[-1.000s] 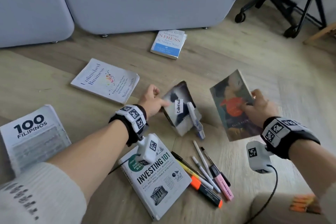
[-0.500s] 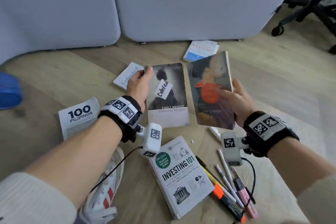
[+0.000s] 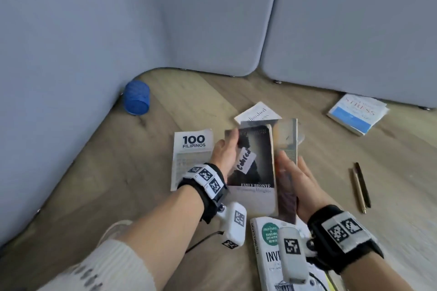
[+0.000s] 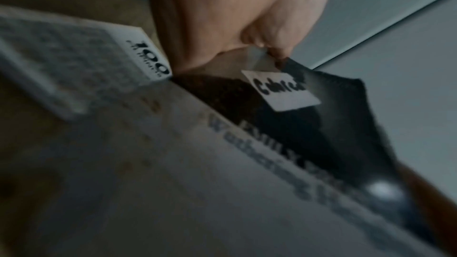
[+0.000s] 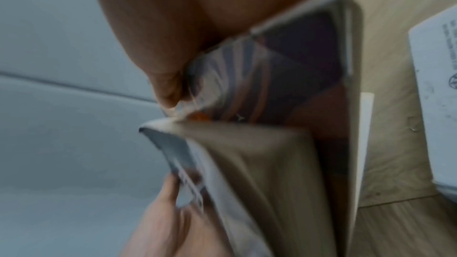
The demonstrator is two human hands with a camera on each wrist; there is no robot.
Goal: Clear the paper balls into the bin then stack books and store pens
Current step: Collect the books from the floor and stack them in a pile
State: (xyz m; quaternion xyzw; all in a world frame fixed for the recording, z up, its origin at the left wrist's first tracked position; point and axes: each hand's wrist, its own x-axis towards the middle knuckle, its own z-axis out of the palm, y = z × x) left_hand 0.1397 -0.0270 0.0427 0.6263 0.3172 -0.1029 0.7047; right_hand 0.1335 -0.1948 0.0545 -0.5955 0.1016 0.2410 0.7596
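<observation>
Your left hand [image 3: 224,156] has its grip closed on the Wuthering Heights paperback [image 3: 254,168]; your right hand [image 3: 300,186] clasps a second paperback [image 3: 287,146] edge-on, touching it. Both are above the floor [image 3: 354,196], beyond the Investing 101 book [image 3: 267,255].

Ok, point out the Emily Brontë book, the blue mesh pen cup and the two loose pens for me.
Emily Brontë book [image 3: 256,149]: head view, dark front cover.
Blue mesh pen cup [image 3: 137,97]: head view, its mesh side wall.
Two loose pens [image 3: 361,186]: head view, barrel of the dark one.
</observation>
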